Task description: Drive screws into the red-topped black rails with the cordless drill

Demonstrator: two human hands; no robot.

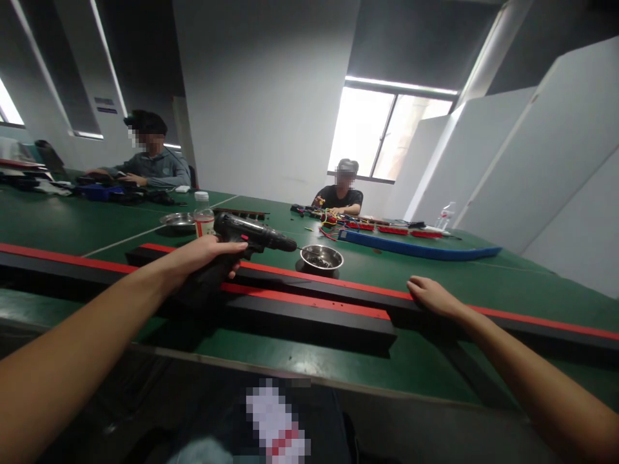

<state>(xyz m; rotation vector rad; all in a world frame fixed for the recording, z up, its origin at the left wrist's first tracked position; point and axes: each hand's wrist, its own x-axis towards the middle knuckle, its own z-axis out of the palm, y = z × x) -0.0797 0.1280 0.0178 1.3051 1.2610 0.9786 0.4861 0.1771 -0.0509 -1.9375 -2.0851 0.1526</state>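
Note:
My left hand (207, 251) is wrapped round the grip of a black cordless drill (246, 231). The drill lies level above the table, its thin bit pointing right toward a metal bowl (322, 267) with small dark pieces inside. My right hand (428, 293) is closed over a long black beam with a red top (512, 321); its fingertips are hidden, and whatever they hold does not show. A shorter black and red beam (309, 316) lies in front of the long one, below the drill.
Behind the drill stand a bottle with a white cap (203, 216) and another metal bowl (178, 222). A long blue strip (416, 246) and coloured wires (331, 219) lie across the green table (300, 367). Two people sit at the far side, handling parts.

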